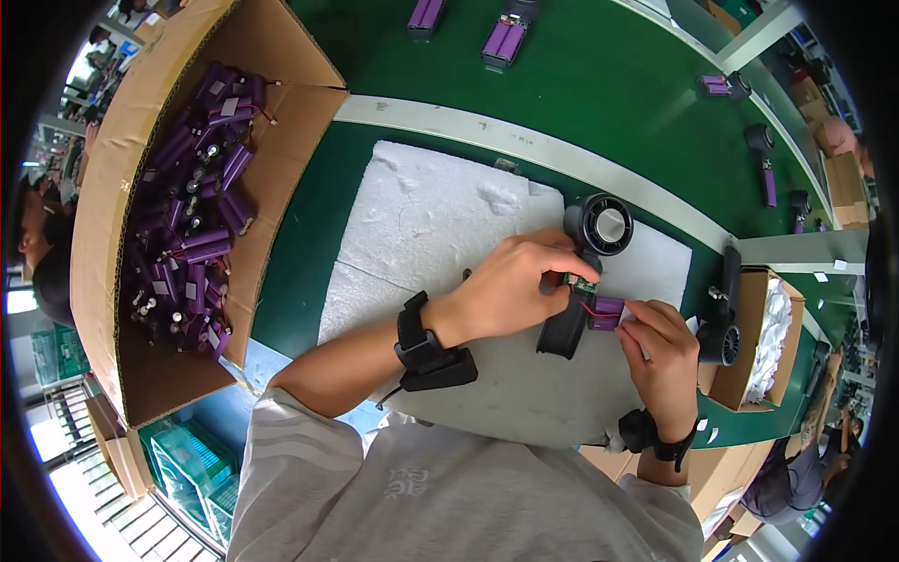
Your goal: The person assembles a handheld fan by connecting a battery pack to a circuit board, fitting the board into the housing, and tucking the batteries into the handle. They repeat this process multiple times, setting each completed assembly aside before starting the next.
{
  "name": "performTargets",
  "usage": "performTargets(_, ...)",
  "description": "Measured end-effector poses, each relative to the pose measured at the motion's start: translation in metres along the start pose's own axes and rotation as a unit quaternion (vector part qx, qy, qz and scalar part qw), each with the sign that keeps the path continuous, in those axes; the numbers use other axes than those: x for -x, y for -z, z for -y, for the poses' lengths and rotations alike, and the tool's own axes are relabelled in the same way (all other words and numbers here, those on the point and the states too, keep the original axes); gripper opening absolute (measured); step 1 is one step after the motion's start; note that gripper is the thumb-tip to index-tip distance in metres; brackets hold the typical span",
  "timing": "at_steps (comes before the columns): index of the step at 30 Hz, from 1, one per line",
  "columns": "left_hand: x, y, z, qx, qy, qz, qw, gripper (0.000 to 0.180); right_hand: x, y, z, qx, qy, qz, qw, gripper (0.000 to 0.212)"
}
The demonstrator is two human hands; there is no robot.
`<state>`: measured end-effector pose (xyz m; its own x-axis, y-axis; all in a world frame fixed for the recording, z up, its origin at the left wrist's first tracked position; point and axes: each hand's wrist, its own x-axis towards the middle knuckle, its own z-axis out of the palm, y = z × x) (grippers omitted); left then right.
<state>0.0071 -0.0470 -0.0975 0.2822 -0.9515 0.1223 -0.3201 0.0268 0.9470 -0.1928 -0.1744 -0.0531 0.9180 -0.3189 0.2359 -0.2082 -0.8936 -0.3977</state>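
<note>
A black handheld fan (599, 225) lies on the white foam sheet, its round head away from me and its hollow handle shell (562, 328) pointing toward me. My left hand (510, 286) is closed at the neck of the fan, fingertips pinching around the small green circuit board (581, 284). Whether a plug sits under those fingertips is hidden. Red wire runs from there to a purple battery pack (607, 314) beside the handle shell. Thumb and fingers of my right hand (663, 351) grip the pack's right end, by a white patch.
The foam sheet (412, 206) covers the bench before me. At left stands a tall cardboard box (290, 169) of purple battery packs. A smaller box (757, 393) with white padding is at right, beside another black fan (717, 345). Beyond a pale rail (524, 140), part-built fans (506, 39) lie on green surface.
</note>
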Motion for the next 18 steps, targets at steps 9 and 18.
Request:
performTargets(9, -0.003, 0.003, -0.006, -0.003, 0.023, 0.016, 1.000, 0.036, -0.006, 0.004, -0.005, 0.029, 0.009, 0.043, 0.999, 0.014)
performTargets(18, -0.001, 0.004, -0.004, -0.013, 0.008, 0.027, 1.000, 0.037, -0.004, 0.006, -0.004, -0.009, 0.026, 0.041, 0.999, 0.013)
